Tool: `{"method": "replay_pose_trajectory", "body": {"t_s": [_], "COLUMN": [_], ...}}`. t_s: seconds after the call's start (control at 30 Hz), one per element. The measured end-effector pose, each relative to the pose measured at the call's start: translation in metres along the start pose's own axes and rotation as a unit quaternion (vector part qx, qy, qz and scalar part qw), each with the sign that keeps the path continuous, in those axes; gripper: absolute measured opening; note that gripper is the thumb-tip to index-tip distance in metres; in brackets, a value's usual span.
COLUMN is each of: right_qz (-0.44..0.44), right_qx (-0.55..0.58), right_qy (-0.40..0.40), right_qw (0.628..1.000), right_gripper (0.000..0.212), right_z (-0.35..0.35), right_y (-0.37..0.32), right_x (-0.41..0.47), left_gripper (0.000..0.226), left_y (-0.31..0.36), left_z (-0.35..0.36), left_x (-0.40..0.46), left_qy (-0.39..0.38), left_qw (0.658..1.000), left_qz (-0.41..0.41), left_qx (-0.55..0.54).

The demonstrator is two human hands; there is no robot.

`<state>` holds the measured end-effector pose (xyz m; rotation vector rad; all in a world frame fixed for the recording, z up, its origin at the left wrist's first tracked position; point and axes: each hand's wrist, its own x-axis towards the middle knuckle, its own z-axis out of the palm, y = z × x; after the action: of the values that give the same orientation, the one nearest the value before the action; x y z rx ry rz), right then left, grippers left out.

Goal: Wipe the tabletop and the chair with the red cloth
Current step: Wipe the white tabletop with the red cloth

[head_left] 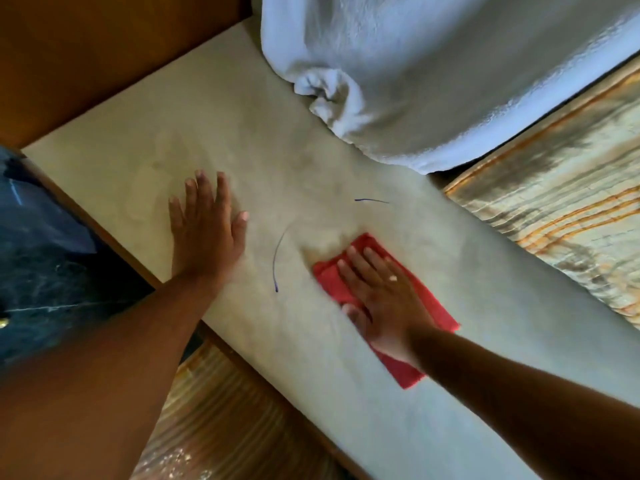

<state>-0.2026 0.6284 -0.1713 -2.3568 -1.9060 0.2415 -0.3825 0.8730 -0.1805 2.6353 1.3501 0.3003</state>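
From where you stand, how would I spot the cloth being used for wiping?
Find the long pale tabletop running across the view. Near its middle, the right hand presses flat on a folded red cloth. It is the only red thing there, unlike the white towel heaped at the far edge.

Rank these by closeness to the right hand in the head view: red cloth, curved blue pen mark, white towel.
From the right hand:
1. Red cloth, directly under it.
2. Curved blue pen mark, just left on the tabletop.
3. White towel, at the far edge.
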Motion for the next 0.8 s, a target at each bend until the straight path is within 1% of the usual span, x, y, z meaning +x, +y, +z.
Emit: {"method": "replay_pose_trajectory", "body": {"t_s": [0.03, 0.07, 0.13, 0.17, 0.2, 0.27, 0.3, 0.33, 0.37, 0.4, 0.43, 0.5, 0.57, 0.6, 0.63, 0.7, 0.73, 0.77, 0.8], "right_qz": [-0.066, -0.113, -0.181, -0.180, -0.151, -0.039, 0.004, 0.024, 0.014, -0.025, -0.073, -0.143, -0.186, -0.183, -0.144, -0.019, 0.025, 0.044, 0.029], "right_qx": [0.032, 0.072, 0.137, 0.149, 0.156, 0.181, 0.190, 0.192, 0.191, 0.194, 0.205, 0.233, 0.235, 0.230, 0.229, 0.229, 0.229, 0.227, 0.230], "right_qy": [-0.026, -0.042, -0.046, -0.037, -0.026, 0.000, 0.007, 0.018, 0.031, 0.038, 0.028, -0.033, -0.069, -0.067, -0.054, -0.002, 0.015, 0.024, 0.029], "right_qw": [0.997, 0.990, 0.973, 0.972, 0.976, 0.983, 0.982, 0.981, 0.981, 0.980, 0.976, 0.961, 0.952, 0.953, 0.961, 0.973, 0.973, 0.973, 0.972], "right_gripper": [0.062, 0.059, 0.048, 0.045, 0.044, 0.049, 0.052, 0.051, 0.049, 0.044, 0.041, 0.041, 0.049, 0.053, 0.057, 0.059, 0.058, 0.058, 0.057], "right_z": [0.003, 0.002, -0.010, -0.019, -0.027, -0.039, -0.040, -0.039, -0.034, -0.028, -0.020, -0.012, -0.014, -0.017, -0.022, -0.034, -0.037, -0.038, -0.035], "right_y": [-0.013, -0.016, 0.007, 0.022, 0.038, 0.058, 0.056, 0.048, 0.037, 0.025, 0.012, -0.010, 0.002, 0.015, 0.027, 0.049, 0.049, 0.042, 0.030], "right_x": [-0.022, -0.036, -0.037, -0.027, -0.010, 0.027, 0.038, 0.040, 0.032, 0.016, -0.006, -0.050, -0.054, -0.042, -0.025, 0.018, 0.033, 0.038, 0.031], "left_gripper": [0.066, 0.066, 0.066, 0.066, 0.066, 0.066, 0.066, 0.065, 0.065, 0.065, 0.065, 0.065, 0.066, 0.066, 0.066, 0.067, 0.066, 0.065, 0.065], "left_y": [0.000, 0.000, -0.003, -0.003, -0.004, -0.005, -0.005, -0.005, -0.005, -0.005, -0.005, -0.006, -0.005, -0.005, -0.005, -0.005, -0.005, -0.005, -0.005], "left_z": [0.000, 0.001, 0.003, 0.004, 0.005, 0.008, 0.009, 0.010, 0.010, 0.010, 0.010, 0.010, 0.010, 0.010, 0.010, 0.010, 0.010, 0.010, 0.011], "left_x": [0.000, 0.001, 0.001, 0.001, 0.001, 0.001, 0.001, 0.001, 0.001, 0.002, 0.001, 0.002, 0.002, 0.002, 0.002, 0.002, 0.002, 0.001, 0.001], "left_qy": [-0.004, -0.009, -0.010, -0.010, -0.011, -0.012, -0.011, -0.010, -0.011, -0.012, -0.013, -0.013, -0.016, -0.018, -0.018, -0.016, -0.015, -0.016, -0.016], "left_qw": [1.000, 1.000, 1.000, 1.000, 1.000, 1.000, 1.000, 1.000, 1.000, 1.000, 1.000, 1.000, 1.000, 1.000, 1.000, 1.000, 1.000, 1.000, 1.000], "left_qz": [0.001, 0.001, -0.002, -0.003, -0.004, -0.007, -0.008, -0.008, -0.007, -0.007, -0.006, -0.003, -0.004, -0.005, -0.004, -0.006, -0.008, -0.008, -0.007], "left_qx": [-0.001, -0.001, -0.006, -0.006, -0.005, -0.007, -0.009, -0.010, -0.011, -0.011, -0.010, -0.003, 0.000, 0.000, 0.001, 0.005, 0.005, 0.005, 0.004]}}
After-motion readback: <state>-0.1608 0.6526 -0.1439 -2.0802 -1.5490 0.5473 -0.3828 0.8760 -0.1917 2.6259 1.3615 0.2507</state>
